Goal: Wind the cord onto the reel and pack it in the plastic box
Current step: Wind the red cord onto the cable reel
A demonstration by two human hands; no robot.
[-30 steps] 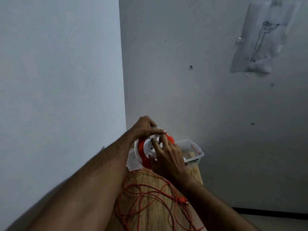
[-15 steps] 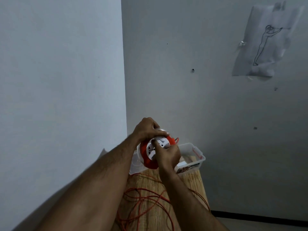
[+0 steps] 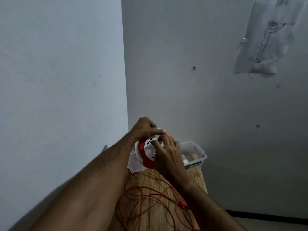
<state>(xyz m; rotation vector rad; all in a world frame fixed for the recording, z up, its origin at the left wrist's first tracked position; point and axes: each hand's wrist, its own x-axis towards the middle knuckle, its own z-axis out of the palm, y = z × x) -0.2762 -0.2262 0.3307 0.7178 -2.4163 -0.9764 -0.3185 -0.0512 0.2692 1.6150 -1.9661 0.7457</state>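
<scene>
A red and white cord reel (image 3: 144,151) is held upright above the near end of a clear plastic box (image 3: 199,151). My left hand (image 3: 145,128) grips the reel's top rim from behind. My right hand (image 3: 167,151) rests on the white socket face with its fingers on the hub. Loose orange cord (image 3: 150,202) lies in tangled loops on the wooden table (image 3: 156,219) below my arms. The reel's far side is hidden by my hands.
The narrow table stands in a corner, with walls close on the left and behind. The box has a red latch (image 3: 198,149) and holds small items. A paper drawing (image 3: 265,40) hangs on the back wall. Floor lies to the right.
My right hand has shifted around the reel's face, and the reel has turned a little in my grip. The cord loops on the table have changed shape slightly.
</scene>
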